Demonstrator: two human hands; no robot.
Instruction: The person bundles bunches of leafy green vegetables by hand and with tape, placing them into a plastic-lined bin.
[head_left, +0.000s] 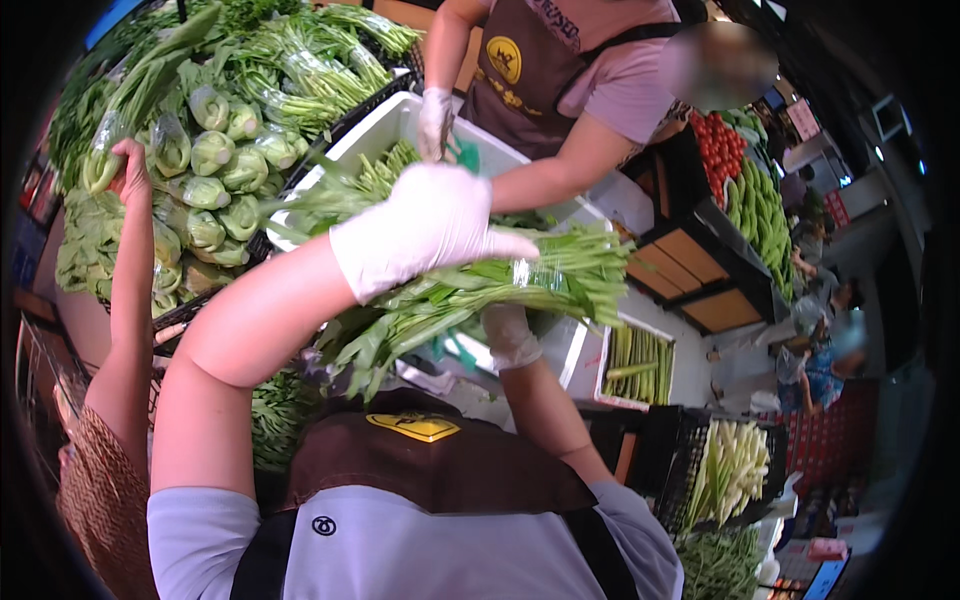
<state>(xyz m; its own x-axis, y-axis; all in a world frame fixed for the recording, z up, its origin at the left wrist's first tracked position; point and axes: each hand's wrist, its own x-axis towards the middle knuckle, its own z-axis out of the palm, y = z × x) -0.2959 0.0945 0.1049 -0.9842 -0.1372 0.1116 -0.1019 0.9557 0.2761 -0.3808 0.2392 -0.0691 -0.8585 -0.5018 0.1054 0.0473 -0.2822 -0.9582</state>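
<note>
My left hand (442, 217), in a white glove, lies over a bundle of long-stemmed leafy greens (577, 274) and grips it, its thumb across the clear band on the stems. From below, my gloved right hand (511, 337) holds the same bundle; its fingers are hidden behind the stems. Under and beyond the bundle stands a white tub (405, 112) with more green stalks (382, 169) in it. A co-worker's gloved hand (436, 124) reaches into the tub beside a piece of green material (466, 155); the co-worker's other hand is hidden behind my left hand.
Wrapped leafy heads (244, 169) and bundled greens (315, 75) fill the display at left, where another person's bare hand (133, 169) holds a wrapped vegetable (105, 150). A box of long green stalks (637, 367) and a crate of pale stalks (727, 472) stand right. Tomatoes (716, 150) lie farther off.
</note>
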